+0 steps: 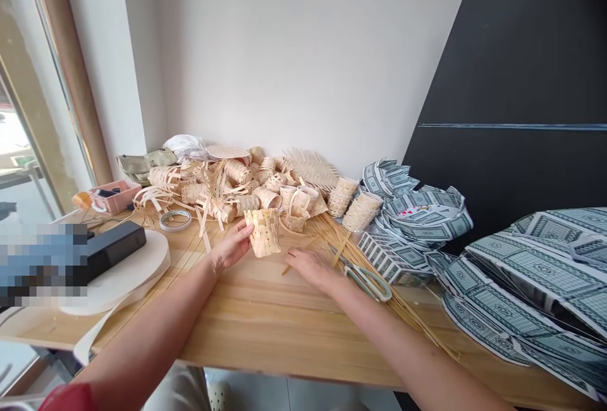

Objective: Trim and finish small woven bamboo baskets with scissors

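My left hand is closed on the side of a small woven basket, made of pale flat wood strips, and holds it upright above the table. Low over the tabletop, my right hand reaches in from the right, its fingertips closed around a thin wooden strip that shows on both sides of them. Just right of that hand lie scissors with pale green handles, on a bundle of long thin strips.
Behind my hands is a heap of woven baskets and loose strips. Tape, a pink basket, a black box and a white strip roll stand left. Playing-card structures fill the right. The table's front edge is near me.
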`<state>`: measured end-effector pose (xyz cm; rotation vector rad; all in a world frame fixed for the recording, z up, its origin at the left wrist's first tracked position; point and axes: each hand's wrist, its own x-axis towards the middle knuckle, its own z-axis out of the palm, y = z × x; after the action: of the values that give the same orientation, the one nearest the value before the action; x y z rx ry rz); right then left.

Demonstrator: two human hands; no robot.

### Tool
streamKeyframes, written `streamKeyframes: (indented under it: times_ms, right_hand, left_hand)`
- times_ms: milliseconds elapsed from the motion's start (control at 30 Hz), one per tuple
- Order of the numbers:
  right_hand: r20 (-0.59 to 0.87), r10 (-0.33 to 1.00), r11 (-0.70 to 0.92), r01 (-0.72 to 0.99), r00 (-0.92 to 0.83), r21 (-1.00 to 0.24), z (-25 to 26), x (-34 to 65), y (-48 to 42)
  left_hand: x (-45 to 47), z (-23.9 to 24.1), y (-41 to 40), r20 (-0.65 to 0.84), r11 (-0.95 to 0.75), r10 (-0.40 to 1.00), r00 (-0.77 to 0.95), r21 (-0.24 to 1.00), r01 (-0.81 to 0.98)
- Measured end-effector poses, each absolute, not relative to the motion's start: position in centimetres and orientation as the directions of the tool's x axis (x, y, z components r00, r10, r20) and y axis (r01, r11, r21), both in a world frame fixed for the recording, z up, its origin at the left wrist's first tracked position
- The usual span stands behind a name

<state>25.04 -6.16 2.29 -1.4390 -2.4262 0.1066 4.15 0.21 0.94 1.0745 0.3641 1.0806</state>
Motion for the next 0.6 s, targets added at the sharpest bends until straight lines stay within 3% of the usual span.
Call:
streamKeyframes:
  times_ms: [133,300,533,600]
  right_hand:
    - [0.359,0.896,0.395,0.835,-0.26,-0.384,3.2,25.9,-6.0]
    - [0.445,0.891,0.377,0.687,-0.086,-0.622,4.6,24.8,-6.9]
    - [0.39,0.913,0.407,0.191,-0.123,-0.893,5.2,22.2,-7.8]
    - [0.388,0.918,0.397,0.168,-0.081,-0.902,4.8,22.2,-7.7]
  left_hand:
    - [4.1,1.1,0.1,0.249,0.053,0.837,0.487,0.849,-0.525]
    - [4.7,1.8,-0.6,0.33,-0.07,0.804,0.496,0.879,-0.471]
    - [5.8,2.7,-2.1,0.386,-0.255,0.781,0.492,0.915,-0.313]
    - [6.0,2.9,-2.4,0.383,-0.289,0.799,0.464,0.921,-0.263]
